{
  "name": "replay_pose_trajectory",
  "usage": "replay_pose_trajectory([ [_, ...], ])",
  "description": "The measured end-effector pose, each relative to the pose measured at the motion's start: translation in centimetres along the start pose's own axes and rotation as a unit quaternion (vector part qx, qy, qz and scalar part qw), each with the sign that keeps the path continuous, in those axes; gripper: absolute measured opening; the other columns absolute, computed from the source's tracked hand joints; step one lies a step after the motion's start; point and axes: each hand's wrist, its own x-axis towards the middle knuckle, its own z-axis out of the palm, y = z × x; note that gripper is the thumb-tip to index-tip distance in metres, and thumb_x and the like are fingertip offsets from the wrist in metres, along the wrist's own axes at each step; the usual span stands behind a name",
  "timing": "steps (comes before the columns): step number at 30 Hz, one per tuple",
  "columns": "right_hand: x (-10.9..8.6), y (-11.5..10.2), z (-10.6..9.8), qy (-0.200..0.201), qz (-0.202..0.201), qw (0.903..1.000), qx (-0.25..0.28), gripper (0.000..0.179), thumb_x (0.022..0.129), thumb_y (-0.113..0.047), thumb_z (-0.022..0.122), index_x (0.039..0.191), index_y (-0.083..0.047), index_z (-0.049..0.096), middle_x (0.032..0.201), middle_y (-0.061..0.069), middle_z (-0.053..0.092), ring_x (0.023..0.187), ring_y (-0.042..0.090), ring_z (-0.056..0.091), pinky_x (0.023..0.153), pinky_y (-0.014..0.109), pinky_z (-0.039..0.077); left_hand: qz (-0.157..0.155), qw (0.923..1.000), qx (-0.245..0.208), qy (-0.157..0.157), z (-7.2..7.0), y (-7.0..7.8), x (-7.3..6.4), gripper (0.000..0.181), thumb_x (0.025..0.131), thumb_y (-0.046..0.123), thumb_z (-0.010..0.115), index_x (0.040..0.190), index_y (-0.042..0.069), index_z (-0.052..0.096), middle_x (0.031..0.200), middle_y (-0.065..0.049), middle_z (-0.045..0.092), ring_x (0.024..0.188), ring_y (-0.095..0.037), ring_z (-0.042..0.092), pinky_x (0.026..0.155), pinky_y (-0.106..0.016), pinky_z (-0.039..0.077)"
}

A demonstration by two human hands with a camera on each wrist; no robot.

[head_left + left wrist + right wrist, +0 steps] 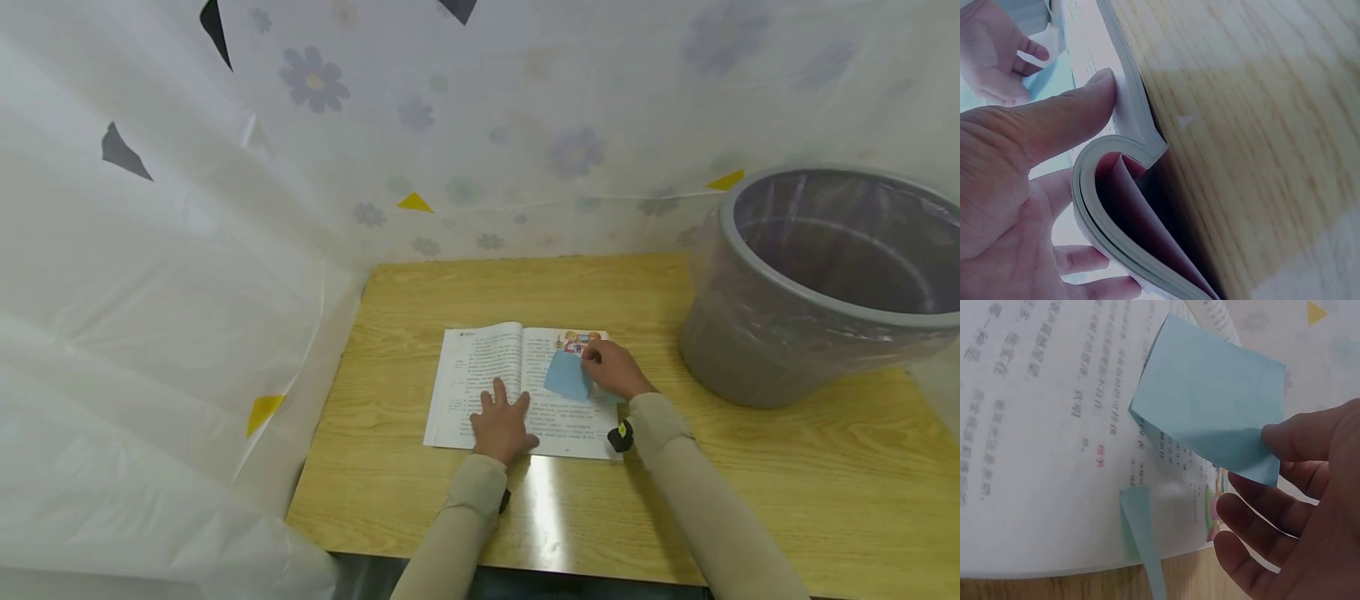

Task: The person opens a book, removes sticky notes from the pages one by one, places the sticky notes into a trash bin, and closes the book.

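An open book (465,392) with printed pages lies on the wooden table. My left hand (500,423) rests on its lower middle, fingers spread; the left wrist view shows the thumb (1079,112) along the page edge, by the curved spine. Over the right-hand page, my right hand (615,369) pinches a light blue piece of paper (1216,394) by one corner between thumb and fingers. A narrow blue paper strip (1141,519) sits at the book's edge in the right wrist view. Near the top of that page is a coloured picture (582,341).
To the right stands a large grey bin (750,333) lined with a clear plastic bag. White flower-printed sheeting (480,150) hangs behind the table and along its left side. The wooden tabletop (390,350) extends around the book.
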Motion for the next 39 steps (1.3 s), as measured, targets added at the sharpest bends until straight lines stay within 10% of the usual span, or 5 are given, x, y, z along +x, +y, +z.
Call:
replay_pose_trajectory([
  [20, -6.5, -6.5, -6.2, 0.175, -0.119, 0.9764, 0.045, 0.014, 0.101, -0.016, 0.056, 0.106, -0.006, 0.064, 0.104, 0.012, 0.067, 0.095, 0.026, 0.062, 0.086, 0.045, 0.05, 0.002, 0.9999, -0.011, -0.004, -0.5, 0.0, -0.1, 0.082, 0.073, 0.048, 0.084, 0.146, 0.03, 0.05, 0.16, -0.018, 0.028, 0.128, -0.037, 0.041, 0.087, -0.056, 0.05],
  [33, -10.4, -8.5, -10.4, 0.372, -0.227, 0.8975, 0.065, 0.012, 0.086, 0.008, 0.067, 0.097, 0.005, 0.071, 0.092, 0.015, 0.071, 0.088, -0.015, 0.052, 0.082, 0.009, 0.043, 0.001, 0.9998, -0.017, -0.009, -0.6, -0.1, -0.1, 0.082, 0.074, 0.048, 0.083, 0.146, 0.031, 0.049, 0.16, -0.018, 0.027, 0.131, -0.038, 0.04, 0.091, -0.058, 0.048],
  [39, -11.3, -8.5, -12.0, 0.457, -0.241, 0.8488, 0.11, 0.009, 0.086, 0.005, 0.066, 0.092, 0.01, 0.071, 0.094, -0.023, 0.065, 0.089, -0.011, 0.056, 0.085, 0.014, 0.043, 0.002, 0.9998, -0.017, -0.006, -0.5, -0.2, 0.0, 0.082, 0.074, 0.048, 0.083, 0.147, 0.031, 0.048, 0.16, -0.018, 0.027, 0.131, -0.038, 0.04, 0.091, -0.058, 0.049],
])
